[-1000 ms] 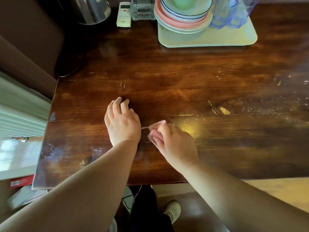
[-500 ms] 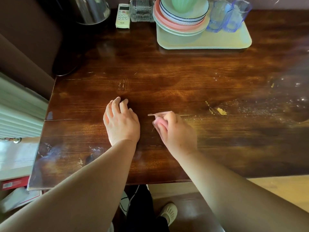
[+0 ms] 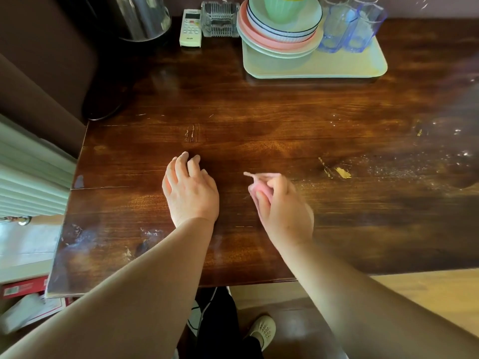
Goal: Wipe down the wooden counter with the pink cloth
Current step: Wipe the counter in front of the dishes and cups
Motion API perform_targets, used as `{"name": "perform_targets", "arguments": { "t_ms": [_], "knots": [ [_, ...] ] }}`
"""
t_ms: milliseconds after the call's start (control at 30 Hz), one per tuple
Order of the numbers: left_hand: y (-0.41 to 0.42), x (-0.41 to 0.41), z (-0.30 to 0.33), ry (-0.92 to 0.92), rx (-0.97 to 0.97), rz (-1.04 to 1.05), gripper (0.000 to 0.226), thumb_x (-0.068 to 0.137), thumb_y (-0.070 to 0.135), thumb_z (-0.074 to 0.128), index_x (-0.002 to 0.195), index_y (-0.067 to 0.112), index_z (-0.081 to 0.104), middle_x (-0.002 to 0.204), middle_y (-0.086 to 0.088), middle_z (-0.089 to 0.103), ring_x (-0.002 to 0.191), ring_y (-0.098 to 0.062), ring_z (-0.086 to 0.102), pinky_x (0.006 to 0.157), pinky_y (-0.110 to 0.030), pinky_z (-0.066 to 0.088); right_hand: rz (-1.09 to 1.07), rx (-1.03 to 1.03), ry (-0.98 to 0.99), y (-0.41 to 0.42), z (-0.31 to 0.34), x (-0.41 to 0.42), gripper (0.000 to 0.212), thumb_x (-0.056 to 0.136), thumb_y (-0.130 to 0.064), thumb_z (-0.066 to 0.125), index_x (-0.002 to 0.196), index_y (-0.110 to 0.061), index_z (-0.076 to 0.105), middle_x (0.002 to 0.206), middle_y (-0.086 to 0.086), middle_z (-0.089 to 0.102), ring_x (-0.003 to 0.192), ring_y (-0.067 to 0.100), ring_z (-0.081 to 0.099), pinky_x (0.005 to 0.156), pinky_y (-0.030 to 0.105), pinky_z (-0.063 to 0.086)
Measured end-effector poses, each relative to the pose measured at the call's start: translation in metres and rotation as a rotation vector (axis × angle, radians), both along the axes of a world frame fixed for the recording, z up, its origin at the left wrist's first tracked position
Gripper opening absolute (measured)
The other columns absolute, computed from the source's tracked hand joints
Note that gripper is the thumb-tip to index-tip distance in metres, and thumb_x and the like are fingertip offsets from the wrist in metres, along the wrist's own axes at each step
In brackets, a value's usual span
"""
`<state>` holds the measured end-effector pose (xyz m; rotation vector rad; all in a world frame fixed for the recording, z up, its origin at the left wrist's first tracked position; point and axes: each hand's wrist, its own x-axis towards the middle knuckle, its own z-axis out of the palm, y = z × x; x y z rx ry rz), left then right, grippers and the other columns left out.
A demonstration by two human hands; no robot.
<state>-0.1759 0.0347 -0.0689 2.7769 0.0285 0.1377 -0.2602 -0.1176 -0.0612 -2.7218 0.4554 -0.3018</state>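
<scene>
Two hands on the wooden worktop [image 3: 259,120]: left hand [image 3: 190,191] lies flat, unmoved; right hand [image 3: 281,203], fingers curled around the bunched pink cloth [image 3: 255,183], has slid rightward, away from the left, blurred.

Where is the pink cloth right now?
Head view: the small pink cloth is bunched in the right hand, right of the left hand, on the wooden counter.

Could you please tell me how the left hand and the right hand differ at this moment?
The left hand lies on the wooden counter holding nothing; the right hand grips the bunched pink cloth. The left hand looks sharp, the right hand is blurred. Both are bare and over the counter's near part.
</scene>
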Motion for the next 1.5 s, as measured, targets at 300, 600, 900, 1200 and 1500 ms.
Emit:
{"name": "perform_targets", "arguments": {
  "t_ms": [300, 600, 900, 1200, 1500],
  "knots": [
    [0.0, -0.001, 0.003, 0.006, -0.003, 0.001, 0.039, 0.104, 0.026, 0.036, 0.139, 0.014, 0.048, 0.151, -0.007, 0.04, 0.144, -0.026, 0.027, 0.119, -0.045, 0.022, 0.038, -0.016, 0.057, -0.009, 0.0, 0.001, 0.032, 0.104, -0.05, 0.041, 0.112, -0.023, 0.055, 0.106, -0.01, 0.066, 0.083, 0.012, 0.064, 0.06, 0.029, 0.054],
    [0.001, 0.0, 0.001, 0.02, 0.014, 0.001, 0.04, 0.104, 0.027, 0.035, 0.141, 0.016, 0.046, 0.152, -0.005, 0.038, 0.144, -0.025, 0.026, 0.119, -0.045, 0.023, 0.121, -0.014, 0.029, -0.017, 0.001, -0.027, 0.036, 0.103, -0.052, 0.036, 0.109, -0.025, 0.058, 0.107, -0.012, 0.066, 0.081, 0.01, 0.065, 0.056, 0.03, 0.054],
    [0.001, 0.0, 0.0, 0.004, 0.001, -0.006, 0.04, 0.104, 0.027, 0.036, 0.141, 0.016, 0.046, 0.151, -0.006, 0.039, 0.144, -0.026, 0.026, 0.118, -0.045, 0.022, 0.115, 0.027, -0.078, -0.016, -0.002, -0.056, 0.028, 0.102, -0.051, 0.047, 0.1, -0.026, 0.06, 0.105, -0.017, 0.066, 0.077, 0.004, 0.062, 0.052, 0.02, 0.049],
    [0.001, -0.001, 0.0, -0.006, -0.007, -0.008, 0.04, 0.103, 0.027, 0.035, 0.14, 0.016, 0.046, 0.15, -0.006, 0.039, 0.143, -0.026, 0.026, 0.118, -0.045, 0.022, -0.04, 0.023, -0.079, -0.017, 0.0, -0.058, 0.028, 0.102, -0.049, 0.045, 0.097, -0.025, 0.058, 0.096, -0.015, 0.065, 0.073, 0.005, 0.06, 0.053, 0.019, 0.039],
    [0.001, 0.0, 0.0, -0.009, -0.008, -0.009, 0.04, 0.103, 0.027, 0.035, 0.14, 0.016, 0.046, 0.15, -0.006, 0.039, 0.143, -0.026, 0.026, 0.118, -0.046, 0.023, 0.006, 0.04, -0.078, -0.046, 0.003, -0.066, 0.028, 0.098, -0.051, 0.048, 0.095, -0.026, 0.062, 0.101, -0.014, 0.069, 0.081, 0.01, 0.066, 0.055, 0.027, 0.053]
  ]
}}
